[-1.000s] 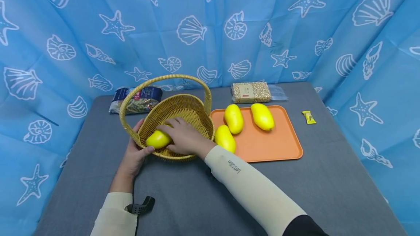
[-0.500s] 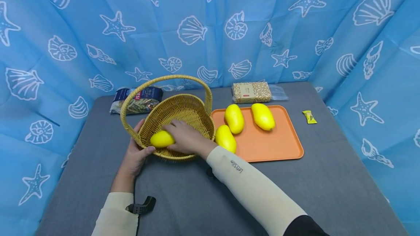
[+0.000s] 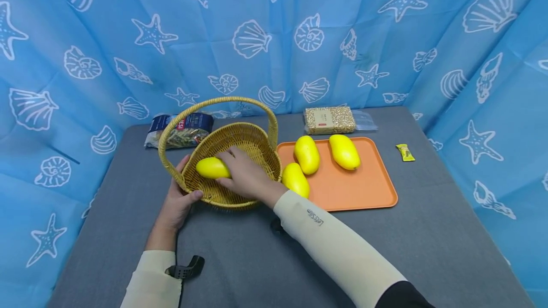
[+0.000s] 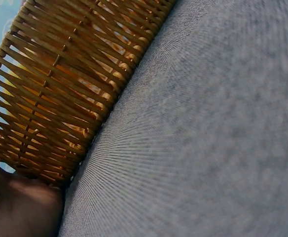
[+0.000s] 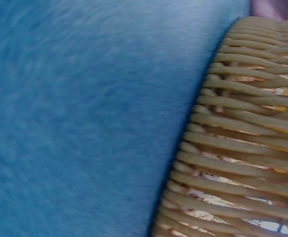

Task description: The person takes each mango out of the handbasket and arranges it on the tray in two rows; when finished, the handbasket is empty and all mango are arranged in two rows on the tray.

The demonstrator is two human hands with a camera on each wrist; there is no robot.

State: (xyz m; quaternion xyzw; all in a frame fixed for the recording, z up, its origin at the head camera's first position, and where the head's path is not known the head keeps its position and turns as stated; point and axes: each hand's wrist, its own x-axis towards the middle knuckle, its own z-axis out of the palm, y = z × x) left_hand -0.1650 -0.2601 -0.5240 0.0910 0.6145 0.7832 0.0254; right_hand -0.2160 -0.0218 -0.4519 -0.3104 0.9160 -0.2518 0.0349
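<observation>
A yellow mango (image 3: 212, 168) is inside the wicker basket (image 3: 257, 149), gripped by my right hand (image 3: 246, 175), which reaches in over the front rim. My left hand (image 3: 176, 198) holds the basket's left side near the foot of the arched handle, thumb at the rim. In the left wrist view part of that hand (image 4: 23, 207) lies against the woven wall (image 4: 60, 84). The right wrist view shows mostly the basket's outer weave (image 5: 242, 133), and the right hand's hold on the mango is hidden there.
An orange tray (image 3: 351, 189) right of the basket bears three more mangoes (image 3: 344, 152). Behind stand a pasta bag (image 3: 188, 129) and a pack of pale grains (image 3: 328, 120). A small yellow wrapped sweet (image 3: 404, 152) lies far right on the grey cloth. A patterned blue curtain (image 3: 274, 37) encloses the table.
My right hand has closed its hold on the mango, which has shifted a little right and then up inside the basket. The left hand has stayed on the basket.
</observation>
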